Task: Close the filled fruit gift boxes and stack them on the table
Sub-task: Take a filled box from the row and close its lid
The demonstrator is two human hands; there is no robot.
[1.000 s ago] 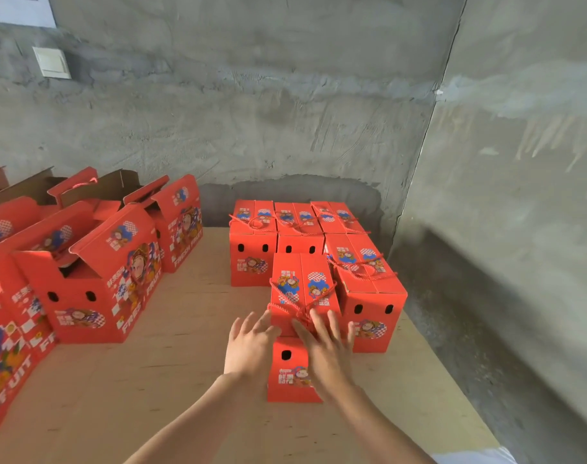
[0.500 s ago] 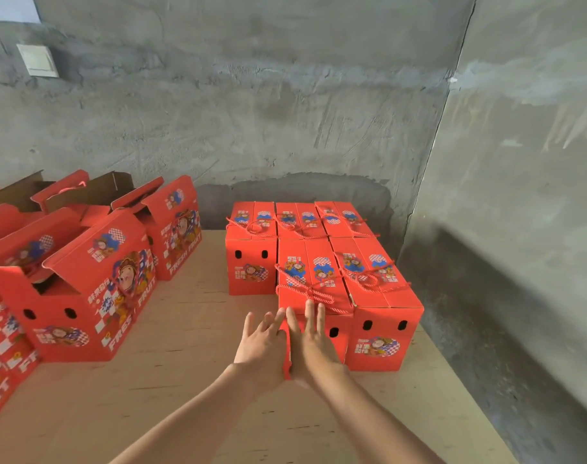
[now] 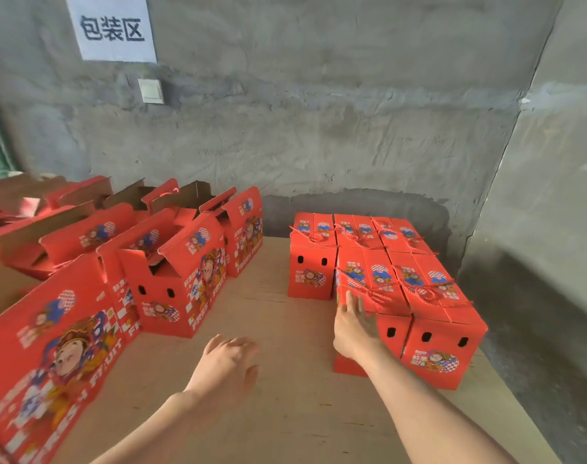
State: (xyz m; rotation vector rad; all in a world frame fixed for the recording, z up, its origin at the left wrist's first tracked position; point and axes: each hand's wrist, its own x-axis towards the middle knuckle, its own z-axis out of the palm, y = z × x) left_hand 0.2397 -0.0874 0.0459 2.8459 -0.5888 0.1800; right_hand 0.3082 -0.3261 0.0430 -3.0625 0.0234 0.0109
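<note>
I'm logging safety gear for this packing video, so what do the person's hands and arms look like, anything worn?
The left hand and right hand are bare: no gloves, rings or watch show. The left forearm and right forearm are bare too, with no sleeve, bracelet or marking up to the frame's edge.

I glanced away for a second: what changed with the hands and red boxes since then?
The near closed box slid away from the person, in line beside the other closed boxes. The left hand came off it and moved left over the table; the right hand still rests flat against it. The open boxes on the left stayed put.
</note>
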